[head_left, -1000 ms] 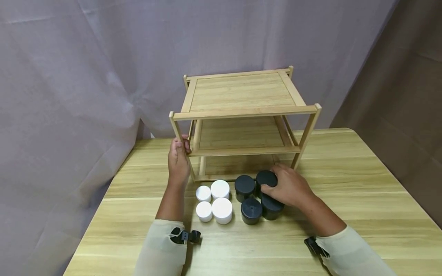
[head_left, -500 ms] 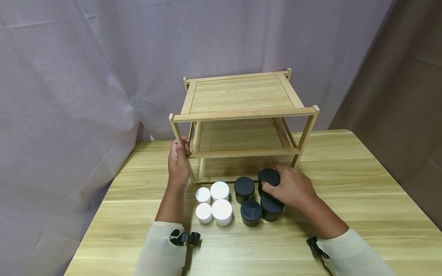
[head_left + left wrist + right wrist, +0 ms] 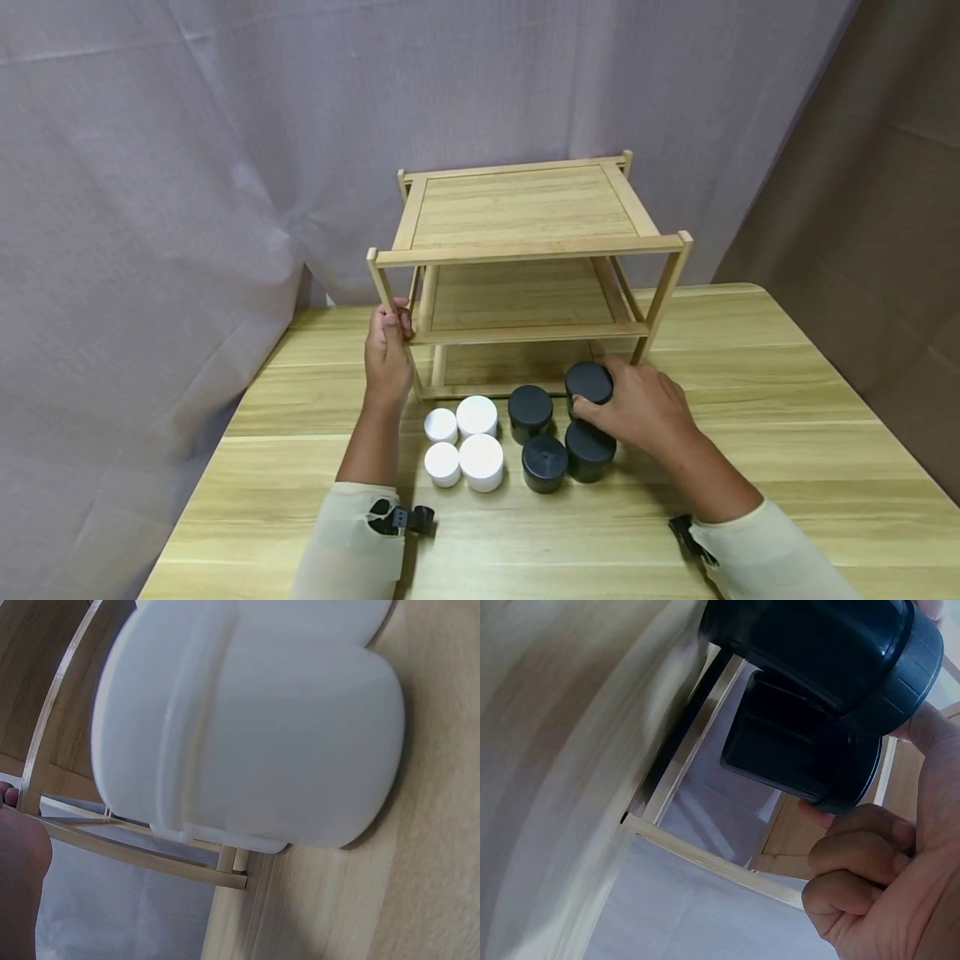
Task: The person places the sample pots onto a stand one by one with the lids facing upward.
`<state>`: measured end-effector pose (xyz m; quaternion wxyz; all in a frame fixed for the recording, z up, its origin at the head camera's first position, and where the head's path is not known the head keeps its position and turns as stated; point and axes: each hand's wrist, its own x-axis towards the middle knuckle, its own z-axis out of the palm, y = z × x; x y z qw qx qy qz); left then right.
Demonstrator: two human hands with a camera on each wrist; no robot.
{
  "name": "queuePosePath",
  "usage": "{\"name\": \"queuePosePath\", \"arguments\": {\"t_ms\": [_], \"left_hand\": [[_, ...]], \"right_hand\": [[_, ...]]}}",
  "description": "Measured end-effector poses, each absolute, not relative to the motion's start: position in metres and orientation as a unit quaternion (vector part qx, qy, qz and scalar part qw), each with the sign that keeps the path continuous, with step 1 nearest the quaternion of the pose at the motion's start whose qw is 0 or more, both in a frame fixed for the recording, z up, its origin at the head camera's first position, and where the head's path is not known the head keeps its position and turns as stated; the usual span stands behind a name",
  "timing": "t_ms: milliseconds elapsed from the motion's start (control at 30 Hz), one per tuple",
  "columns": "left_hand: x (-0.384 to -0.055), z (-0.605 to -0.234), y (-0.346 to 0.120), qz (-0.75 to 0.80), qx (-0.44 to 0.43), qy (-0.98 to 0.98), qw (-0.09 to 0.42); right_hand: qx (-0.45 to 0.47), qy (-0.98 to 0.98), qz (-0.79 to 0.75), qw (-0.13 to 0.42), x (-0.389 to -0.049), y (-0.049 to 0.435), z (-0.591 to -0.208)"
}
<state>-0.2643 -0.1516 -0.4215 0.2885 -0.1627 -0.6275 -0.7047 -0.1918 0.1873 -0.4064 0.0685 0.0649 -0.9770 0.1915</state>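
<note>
My left hand (image 3: 387,354) holds the left front leg of a wooden two-tier rack (image 3: 517,247). With thumb and fingers, my right hand (image 3: 645,408) grips a black lidded jar (image 3: 588,382) at the back right of the black group. In the right wrist view this held jar (image 3: 795,750) appears raised off the table, partly behind a nearer black jar (image 3: 817,645). Three other black jars (image 3: 544,458) stand close by. To their left, several white lidded jars (image 3: 482,462) form a block; one white jar (image 3: 292,735) fills much of the left wrist view.
All the jars sit in front of the rack on a wooden table (image 3: 780,433). A grey curtain (image 3: 510,75) hangs behind, and a brown one (image 3: 885,208) on the right. The rack's right front leg (image 3: 663,292) stands just beyond the right hand.
My right hand has shifted the gripped black jar slightly right and up, widening the gap to the jar on its left. My left hand keeps its grip on the rack leg.
</note>
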Motion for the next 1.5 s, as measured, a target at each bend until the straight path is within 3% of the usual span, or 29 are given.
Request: {"name": "queuePosePath", "arguments": {"t_ms": [800, 1133, 1500], "left_hand": [[-0.264, -0.42, -0.149, -0.692, -0.154, -0.641, 0.292], [-0.265, -0.42, -0.149, -0.693, -0.144, -0.64, 0.299], [-0.265, -0.421, -0.149, -0.685, -0.141, -0.645, 0.308]], "right_hand": [[0.115, -0.968, 0.202, 0.094, -0.172, 0.205, -0.366], [0.157, -0.964, 0.209, 0.049, -0.174, 0.219, -0.346], [0.269, -0.936, 0.226, 0.01, -0.18, 0.225, -0.32]]}}
